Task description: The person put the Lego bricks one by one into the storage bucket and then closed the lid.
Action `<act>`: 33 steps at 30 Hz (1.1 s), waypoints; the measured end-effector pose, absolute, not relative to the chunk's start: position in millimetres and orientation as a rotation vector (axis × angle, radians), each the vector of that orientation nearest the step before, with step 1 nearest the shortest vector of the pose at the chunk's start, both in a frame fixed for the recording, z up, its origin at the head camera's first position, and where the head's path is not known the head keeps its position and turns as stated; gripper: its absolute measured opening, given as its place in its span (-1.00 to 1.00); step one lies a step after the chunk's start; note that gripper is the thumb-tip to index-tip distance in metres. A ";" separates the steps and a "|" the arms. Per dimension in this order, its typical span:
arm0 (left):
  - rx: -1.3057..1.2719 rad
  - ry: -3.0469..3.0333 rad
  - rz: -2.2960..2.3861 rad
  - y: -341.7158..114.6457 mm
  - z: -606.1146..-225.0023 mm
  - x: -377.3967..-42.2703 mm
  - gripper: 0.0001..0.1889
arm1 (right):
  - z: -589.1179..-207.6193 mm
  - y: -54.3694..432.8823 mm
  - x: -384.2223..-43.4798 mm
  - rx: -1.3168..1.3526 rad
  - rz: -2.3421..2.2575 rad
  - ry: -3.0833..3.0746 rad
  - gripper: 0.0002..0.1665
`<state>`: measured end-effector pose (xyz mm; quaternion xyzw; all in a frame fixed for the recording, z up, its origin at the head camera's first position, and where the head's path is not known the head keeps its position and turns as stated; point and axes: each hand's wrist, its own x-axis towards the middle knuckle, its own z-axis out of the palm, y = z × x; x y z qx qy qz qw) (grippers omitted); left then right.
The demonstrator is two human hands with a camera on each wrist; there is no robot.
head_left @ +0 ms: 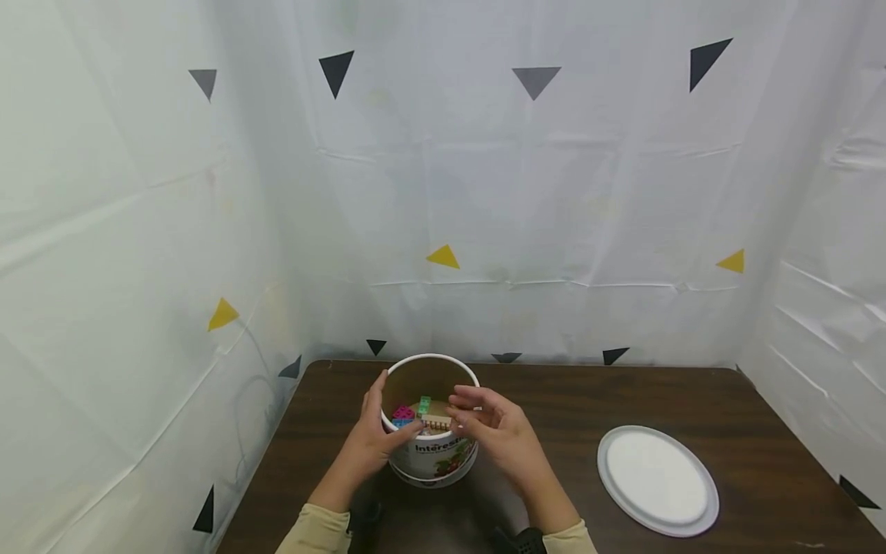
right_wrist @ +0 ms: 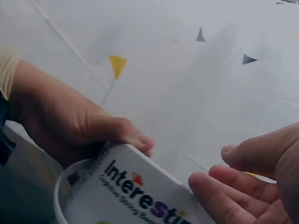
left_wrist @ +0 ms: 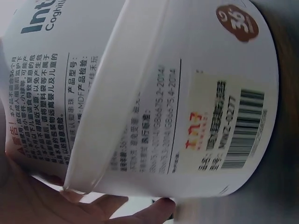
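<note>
A round white bucket (head_left: 432,462) with printed lettering stands upright on the table. Inside lie a green piece (head_left: 424,405), pink pieces (head_left: 404,412), a blue piece (head_left: 401,423) and a pale row of small pieces (head_left: 438,423). My left hand (head_left: 370,437) grips the bucket's left side, thumb over the rim and fingers outside. Above the right part of the rim is my right hand (head_left: 504,429). In the right wrist view, the right hand (right_wrist: 254,186) has thumb and fingers apart, with nothing between them. Small print and a barcode cover the bucket (left_wrist: 219,56) in the left wrist view.
A round white lid (head_left: 657,477) lies flat on the dark wooden table (head_left: 554,400), to the right of the bucket. White sheeting (head_left: 484,192) with black, grey and yellow triangles hangs behind and on both sides. A white plastic band (left_wrist: 117,93) crosses the bucket's outside.
</note>
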<state>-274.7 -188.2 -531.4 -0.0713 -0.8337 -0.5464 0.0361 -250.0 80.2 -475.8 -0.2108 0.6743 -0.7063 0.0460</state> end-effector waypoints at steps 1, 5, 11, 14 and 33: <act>-0.215 -2.572 -1.653 -188.4 -531.2 -274.9 0.21 | -473.7 83.1 -249.8 -0.644 -2.149 2.088 -0.44; -0.216 -2.618 -1.511 -191.4 -530.8 -275.5 0.23 | -465.8 101.5 -250.4 -0.534 -2.131 2.320 -0.55; -0.277 -2.330 -1.232 -188.4 -497.5 -254.2 -0.09 | -461.6 149.9 -253.4 -0.148 -2.022 2.736 -0.69; -0.397 -2.027 -1.187 -168.1 -469.7 -231.5 -0.54 | -462.1 179.5 -253.1 0.035 -1.928 2.838 -0.65; -0.484 -2.650 -1.729 73.9 -503.1 -254.8 -0.74 | -482.1 315.6 -221.0 1.005 -1.342 2.746 0.02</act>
